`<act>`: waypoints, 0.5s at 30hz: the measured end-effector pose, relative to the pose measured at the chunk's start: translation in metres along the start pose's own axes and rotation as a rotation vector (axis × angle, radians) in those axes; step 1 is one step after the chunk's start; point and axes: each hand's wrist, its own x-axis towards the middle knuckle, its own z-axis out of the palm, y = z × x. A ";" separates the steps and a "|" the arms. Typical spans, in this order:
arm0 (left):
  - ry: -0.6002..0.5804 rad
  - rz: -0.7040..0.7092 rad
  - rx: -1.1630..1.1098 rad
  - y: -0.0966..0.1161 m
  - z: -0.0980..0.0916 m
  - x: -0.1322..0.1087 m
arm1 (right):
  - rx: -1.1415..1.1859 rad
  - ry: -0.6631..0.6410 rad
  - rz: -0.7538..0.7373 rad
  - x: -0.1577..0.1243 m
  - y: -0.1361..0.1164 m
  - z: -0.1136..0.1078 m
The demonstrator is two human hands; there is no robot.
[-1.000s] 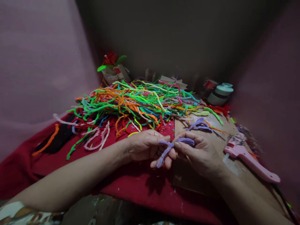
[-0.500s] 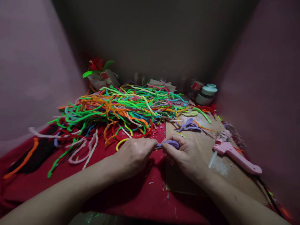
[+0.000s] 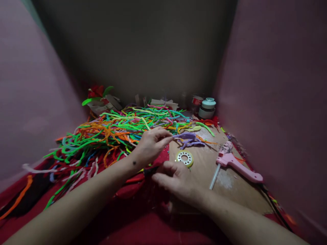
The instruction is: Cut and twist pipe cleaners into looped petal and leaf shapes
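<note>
My left hand (image 3: 153, 143) reaches forward over the near edge of the pipe cleaner heap. Its thumb and fingers pinch the end of a purple pipe cleaner piece (image 3: 187, 135), whose looped part lies over the board. Lower and to the right, my right hand (image 3: 177, 178) has its fingers curled at a dark tool (image 3: 150, 171) with red and yellow handle parts. My left forearm and right fingers hide much of that tool, so its exact kind is unclear. More purple pieces (image 3: 191, 144) lie below the pinched one. A tape roll (image 3: 189, 153) rests beyond my right hand.
Multicoloured pipe cleaners (image 3: 114, 131) form a big heap on the red cloth (image 3: 122, 224). A pink glue gun (image 3: 241, 166) with its cord lies on the brown board (image 3: 245, 194). A lidded jar (image 3: 207, 108) stands at the back, and walls rise on both sides.
My hands have separated; the purple coil they worked on together is gone from between them. My left hand went forward to the purple pieces, my right hand toward the dark tool. The view shifted.
</note>
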 end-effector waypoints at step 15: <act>-0.195 -0.115 0.306 -0.022 0.084 0.059 | -0.422 0.005 -0.345 0.000 0.007 -0.003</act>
